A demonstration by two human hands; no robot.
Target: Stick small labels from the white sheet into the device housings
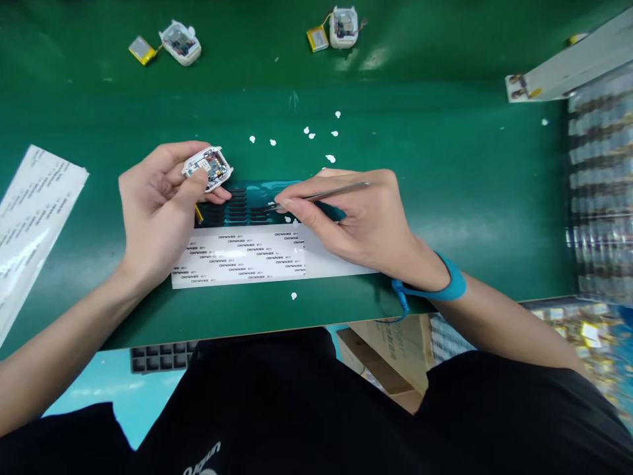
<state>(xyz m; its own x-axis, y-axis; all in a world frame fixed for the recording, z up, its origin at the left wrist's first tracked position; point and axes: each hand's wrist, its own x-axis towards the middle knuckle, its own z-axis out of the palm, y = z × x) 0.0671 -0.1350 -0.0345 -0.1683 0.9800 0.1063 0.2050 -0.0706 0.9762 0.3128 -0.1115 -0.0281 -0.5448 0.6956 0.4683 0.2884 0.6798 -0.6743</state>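
My left hand (161, 198) holds an open white smartwatch case (211, 167), its circuit board facing up and my thumb resting on it. A bit of yellow battery (198, 214) shows beneath that hand. Between the thumb and fingers of my right hand (356, 214) is a pair of metal tweezers (336, 192). Their tips are over a clear sheet with rows of black strips (237, 208); whether they grip a strip is too small to tell. Just below lies a white printed backing sheet (242, 257), partly under my right hand.
Several small white tabs (335, 133) are scattered on the green mat. Two open watch cases (180, 43) with batteries lie at the back. Another printed sheet (39, 218) is at left. Stacked clear trays (601, 185) stand right. A blue wrist strap (450, 280) has a cord.
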